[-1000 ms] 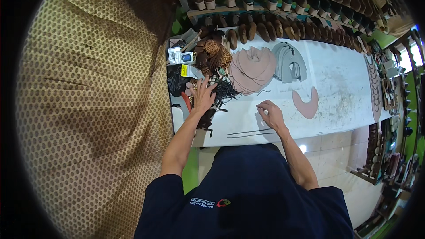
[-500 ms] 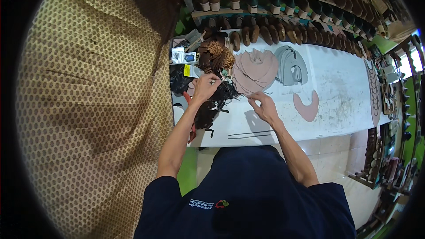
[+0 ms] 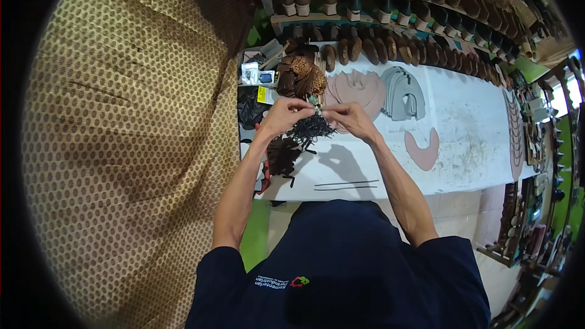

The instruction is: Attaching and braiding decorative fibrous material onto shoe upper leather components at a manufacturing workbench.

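Note:
My left hand (image 3: 284, 115) and my right hand (image 3: 353, 119) meet fingertip to fingertip above the table's left part. Both are closed in a pinch around something small, too tiny to make out. Just below the fingers lies a tangled pile of thin black strips (image 3: 312, 129). Two thin dark strips (image 3: 346, 185) lie side by side near the table's front edge. Behind my right hand is a fanned stack of pink curved pieces (image 3: 359, 85). Brown and leopard-patterned pieces (image 3: 300, 74) are heaped beyond my left hand.
Grey U-shaped pieces (image 3: 404, 91) and a lone pink one (image 3: 421, 151) lie on the white table (image 3: 466, 140). A red-handled tool (image 3: 265, 170) is beside my left forearm. Shoe shelves (image 3: 365, 17) line the back; a patterned curtain (image 3: 134, 146) hangs at left.
My right hand has moved left and up, and my left hand slightly right, so their fingertips now meet. Before, they were apart, with a small dark piece at my left fingers.

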Available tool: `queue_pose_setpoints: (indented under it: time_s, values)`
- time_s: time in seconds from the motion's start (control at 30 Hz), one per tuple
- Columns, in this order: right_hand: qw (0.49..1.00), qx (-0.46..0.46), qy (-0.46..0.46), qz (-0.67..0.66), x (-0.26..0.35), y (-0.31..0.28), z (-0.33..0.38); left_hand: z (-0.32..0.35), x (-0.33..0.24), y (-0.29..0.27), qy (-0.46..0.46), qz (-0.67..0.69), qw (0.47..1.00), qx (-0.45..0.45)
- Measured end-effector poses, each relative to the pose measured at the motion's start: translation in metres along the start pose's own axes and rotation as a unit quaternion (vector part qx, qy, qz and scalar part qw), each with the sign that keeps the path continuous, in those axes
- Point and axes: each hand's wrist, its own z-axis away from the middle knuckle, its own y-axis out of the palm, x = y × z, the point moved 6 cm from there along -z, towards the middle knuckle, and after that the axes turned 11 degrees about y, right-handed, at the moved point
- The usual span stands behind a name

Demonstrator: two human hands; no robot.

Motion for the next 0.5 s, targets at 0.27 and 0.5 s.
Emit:
queue_pose_setpoints:
  time_s: [0.27,0.5]
  values:
    - [0.995,0.0,0.079,0.055,-0.133,-0.035,0.056,0.062,0.097,0.095,-0.009,-0.011,0.998,0.062]
    - [0.972,-0.105,0.124,0.169,-0.199,-0.046,0.101,0.109,0.136,0.144,0.008,-0.125,0.991,0.043]
